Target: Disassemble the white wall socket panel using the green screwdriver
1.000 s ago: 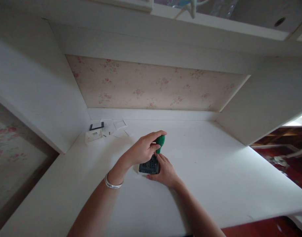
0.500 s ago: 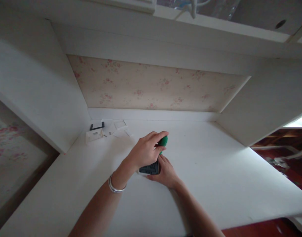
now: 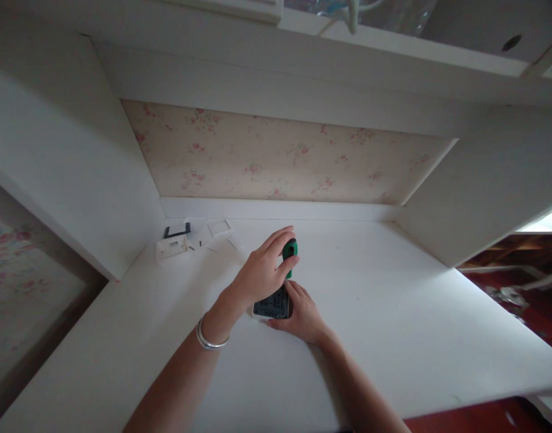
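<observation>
white desk, dark white-edged block, left fingers gripping green handle, right fingers clasping block

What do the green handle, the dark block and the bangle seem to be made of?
Green handle: probably plastic, perhaps rubbery; smooth-looking, with black parts.
Dark block: likely matte plastic, judging by its dull face with small moulded-looking details.
Bangle: apparently polished metal, silver-coloured with bright highlights.

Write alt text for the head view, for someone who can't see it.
A person's left grip holds a green handle at the far end of a dark block, which the right grip holds on a white countertop. A dark frame and a white box lie back left, with floral wallpaper behind.
</observation>
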Demonstrator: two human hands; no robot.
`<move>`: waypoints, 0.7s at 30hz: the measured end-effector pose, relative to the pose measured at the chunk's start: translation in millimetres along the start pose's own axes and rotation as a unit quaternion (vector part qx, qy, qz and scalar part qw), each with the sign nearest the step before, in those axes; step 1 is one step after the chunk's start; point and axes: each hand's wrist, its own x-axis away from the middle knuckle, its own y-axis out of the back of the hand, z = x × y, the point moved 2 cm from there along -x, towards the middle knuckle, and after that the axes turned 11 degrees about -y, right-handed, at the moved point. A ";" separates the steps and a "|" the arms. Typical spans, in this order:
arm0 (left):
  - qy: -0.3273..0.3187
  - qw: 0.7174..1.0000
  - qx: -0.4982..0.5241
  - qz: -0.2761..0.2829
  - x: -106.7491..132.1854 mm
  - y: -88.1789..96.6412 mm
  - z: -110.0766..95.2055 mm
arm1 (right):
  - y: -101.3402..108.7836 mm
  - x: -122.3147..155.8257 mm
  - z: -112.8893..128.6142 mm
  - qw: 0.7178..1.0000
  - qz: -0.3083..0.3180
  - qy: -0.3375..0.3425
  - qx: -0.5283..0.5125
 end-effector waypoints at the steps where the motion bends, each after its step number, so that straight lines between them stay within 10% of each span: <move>1: 0.005 1.000 0.029 0.006 -0.2 2.1 0.9 | -0.2 0.0 -0.6 1.000 -0.001 -0.001 0.000; 11: 0.064 0.979 0.189 0.047 1.0 2.7 -3.5 | -1.6 -0.4 -1.7 1.000 -0.006 0.005 0.011; 21: 0.014 0.994 0.097 0.043 -1.6 9.2 -8.0 | -0.5 -0.4 0.4 1.000 -0.005 0.006 0.009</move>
